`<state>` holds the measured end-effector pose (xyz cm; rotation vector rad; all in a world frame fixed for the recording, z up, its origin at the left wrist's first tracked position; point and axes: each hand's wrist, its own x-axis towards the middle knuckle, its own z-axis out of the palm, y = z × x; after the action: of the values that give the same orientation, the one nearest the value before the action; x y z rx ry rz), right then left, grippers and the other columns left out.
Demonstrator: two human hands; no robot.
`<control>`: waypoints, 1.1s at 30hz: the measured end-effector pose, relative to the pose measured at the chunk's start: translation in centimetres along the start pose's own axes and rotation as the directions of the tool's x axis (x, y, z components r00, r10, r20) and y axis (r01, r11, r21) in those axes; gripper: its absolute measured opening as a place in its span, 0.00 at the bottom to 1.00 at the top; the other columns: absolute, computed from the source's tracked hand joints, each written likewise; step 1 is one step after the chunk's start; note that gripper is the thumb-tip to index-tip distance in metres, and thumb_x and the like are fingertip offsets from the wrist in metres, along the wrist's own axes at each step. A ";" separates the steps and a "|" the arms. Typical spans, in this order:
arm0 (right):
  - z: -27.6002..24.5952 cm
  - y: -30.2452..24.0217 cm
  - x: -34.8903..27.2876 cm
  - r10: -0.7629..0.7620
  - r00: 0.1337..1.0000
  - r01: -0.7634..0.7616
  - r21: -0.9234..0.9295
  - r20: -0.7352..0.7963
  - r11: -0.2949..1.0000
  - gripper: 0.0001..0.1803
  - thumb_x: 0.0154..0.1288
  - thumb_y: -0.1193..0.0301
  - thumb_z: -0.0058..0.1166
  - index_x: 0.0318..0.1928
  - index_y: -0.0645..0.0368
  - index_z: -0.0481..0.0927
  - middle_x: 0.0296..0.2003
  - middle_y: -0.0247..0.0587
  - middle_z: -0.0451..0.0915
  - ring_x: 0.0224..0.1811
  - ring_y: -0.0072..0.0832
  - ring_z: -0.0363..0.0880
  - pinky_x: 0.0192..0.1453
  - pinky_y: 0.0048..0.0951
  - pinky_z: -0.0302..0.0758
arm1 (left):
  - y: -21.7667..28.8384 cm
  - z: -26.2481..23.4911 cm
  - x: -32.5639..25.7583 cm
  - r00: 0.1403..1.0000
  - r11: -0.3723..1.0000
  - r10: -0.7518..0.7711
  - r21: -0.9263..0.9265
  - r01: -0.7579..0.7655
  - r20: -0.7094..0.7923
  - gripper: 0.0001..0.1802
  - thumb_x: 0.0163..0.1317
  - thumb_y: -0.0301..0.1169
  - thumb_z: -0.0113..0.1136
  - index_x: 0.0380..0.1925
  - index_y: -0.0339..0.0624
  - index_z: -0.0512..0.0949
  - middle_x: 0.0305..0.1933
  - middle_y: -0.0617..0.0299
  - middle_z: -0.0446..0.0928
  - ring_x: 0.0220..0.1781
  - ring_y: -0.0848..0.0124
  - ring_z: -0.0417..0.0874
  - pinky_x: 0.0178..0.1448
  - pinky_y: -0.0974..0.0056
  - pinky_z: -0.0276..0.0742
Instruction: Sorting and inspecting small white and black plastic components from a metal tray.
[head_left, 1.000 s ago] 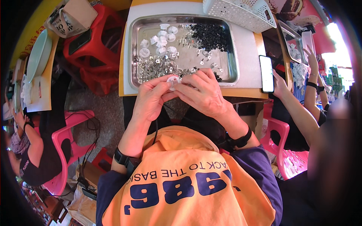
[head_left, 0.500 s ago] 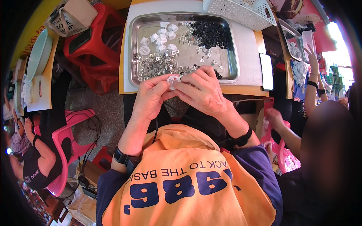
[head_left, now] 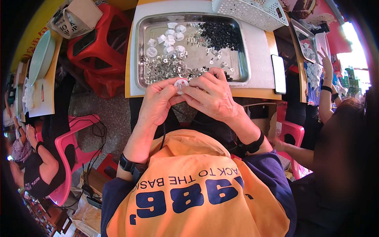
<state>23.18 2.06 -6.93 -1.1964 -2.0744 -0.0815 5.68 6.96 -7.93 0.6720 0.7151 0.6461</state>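
Observation:
Between my two hands, just in front of the metal tray's near edge, is a round white plastic part [head_left: 181,85] with a spot of red on it. My left hand [head_left: 160,96] pinches its left side between thumb and fingers. My right hand [head_left: 213,94] has its fingertips closed at the part's right side; whether they also hold something small is hidden. Behind the hands, the tray [head_left: 247,59] holds several white round plastic parts [head_left: 169,41], a pile of small shiny metal pieces [head_left: 162,69] and a heap of small black pieces [head_left: 219,35].
A white perforated basket [head_left: 252,15] stands beyond the tray's right end. A phone [head_left: 278,74] lies at the table's right edge. Left of the table is a red plastic stool [head_left: 98,47]. People sit close on both sides; one person's arm [head_left: 296,152] reaches in from the right.
My hands and the white part stay almost in place. At the right, the neighbouring person's hand has moved lower and closer to my right forearm.

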 end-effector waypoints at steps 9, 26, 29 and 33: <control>0.0 0.1 0.1 0.006 1.000 -0.006 0.006 -0.022 1.000 0.15 0.40 0.73 0.67 0.33 0.52 0.81 0.30 0.27 0.75 0.29 0.24 0.73 0.43 0.31 0.66 | 0.0 0.2 0.2 1.000 1.000 0.002 0.001 -0.002 0.003 0.14 0.61 0.24 0.49 0.45 0.29 0.76 0.41 0.56 0.79 0.42 0.71 0.81 0.48 0.64 0.81; 0.6 0.4 -0.5 0.004 1.000 -0.004 0.000 0.001 1.000 0.13 0.43 0.70 0.64 0.34 0.52 0.79 0.29 0.26 0.73 0.30 0.24 0.72 0.46 0.35 0.64 | -0.5 0.0 0.1 0.998 0.998 -0.036 0.047 0.039 -0.053 0.15 0.61 0.23 0.48 0.46 0.30 0.76 0.42 0.57 0.79 0.42 0.72 0.81 0.49 0.66 0.80; 0.5 0.4 -0.4 0.008 1.000 -0.008 0.007 0.008 1.000 0.14 0.43 0.71 0.64 0.35 0.52 0.79 0.28 0.26 0.72 0.30 0.24 0.72 0.45 0.35 0.64 | -0.9 -0.5 0.4 1.000 0.998 -0.010 0.056 0.009 0.003 0.16 0.61 0.24 0.49 0.48 0.29 0.75 0.44 0.56 0.78 0.43 0.72 0.81 0.50 0.66 0.79; 0.5 0.5 -0.9 0.027 0.999 -0.026 -0.011 0.020 1.000 0.14 0.43 0.70 0.63 0.34 0.53 0.79 0.27 0.27 0.72 0.30 0.24 0.72 0.45 0.35 0.64 | -1.7 -0.3 1.0 0.999 0.992 -0.002 0.127 0.006 -0.033 0.15 0.63 0.26 0.51 0.47 0.30 0.76 0.43 0.58 0.79 0.42 0.73 0.81 0.47 0.68 0.79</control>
<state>23.52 1.88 -7.97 -1.2359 -2.0774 -0.0689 6.59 6.76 -9.69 0.7785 0.7927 0.6128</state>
